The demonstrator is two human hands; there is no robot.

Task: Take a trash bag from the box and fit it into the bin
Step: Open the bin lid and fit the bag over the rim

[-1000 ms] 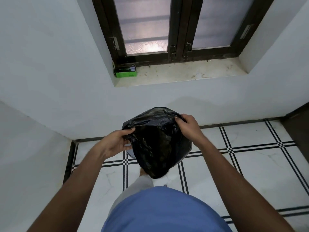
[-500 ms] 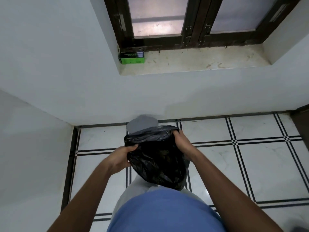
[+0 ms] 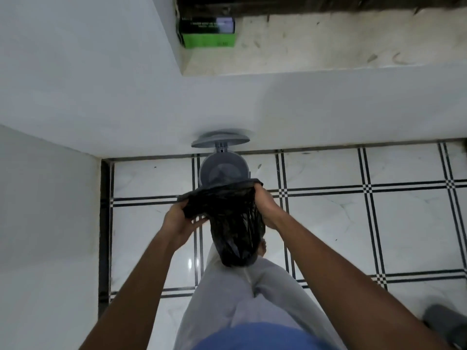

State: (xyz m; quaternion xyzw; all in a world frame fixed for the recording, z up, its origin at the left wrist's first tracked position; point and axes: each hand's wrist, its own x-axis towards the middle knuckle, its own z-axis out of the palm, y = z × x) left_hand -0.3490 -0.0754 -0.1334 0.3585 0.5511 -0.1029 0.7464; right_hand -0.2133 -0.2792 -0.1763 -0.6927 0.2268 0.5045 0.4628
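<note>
your left hand (image 3: pixel 180 223) and right hand (image 3: pixel 265 203) are gripping the trash bag (image 3: pixel 233 223) mouth. it's hanging just before the bin (image 3: pixel 223 170) rim, open floor (image 3: pixel 353 223) lying rightward.

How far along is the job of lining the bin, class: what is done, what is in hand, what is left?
Done: a black trash bag is out of the green box on the sill, and the bin has its lid up. In hand: left hand and right hand hold the bag's mouth near the rim. Left: lowering it in and folding it over.

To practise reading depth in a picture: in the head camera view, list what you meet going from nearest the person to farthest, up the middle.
Grey trousers → black trash bag → open grey bin → raised bin lid → white wall → green box on the window sill.
</note>
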